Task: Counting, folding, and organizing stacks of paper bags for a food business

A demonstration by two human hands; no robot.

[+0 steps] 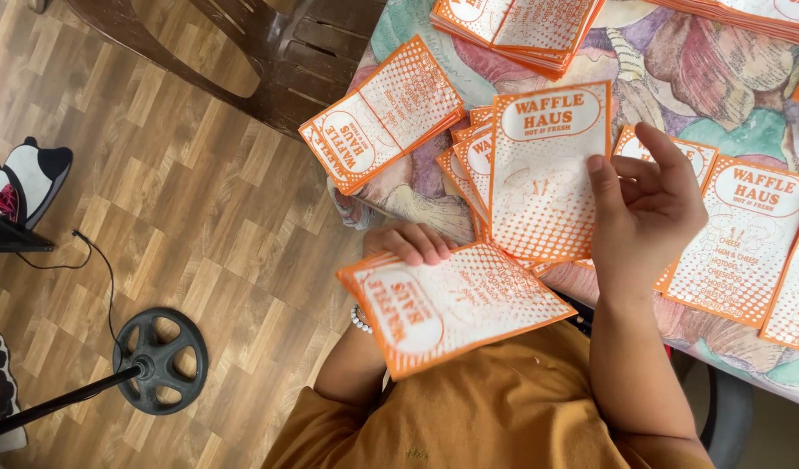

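— What do we see under us?
— We see a wood-pattern plank floor (200,200) in warm brown, evenly lit.
— And the furniture?
— We have a dark brown slatted chair (304,52) beside the table's floral cloth (677,78), and a black round stand base (159,358) with a thin cable (95,260) nearby.

I see flat orange-and-white paper bags: one upright (547,169), a held stack (452,304), piles left (382,113) and top (517,26), more right (747,239).
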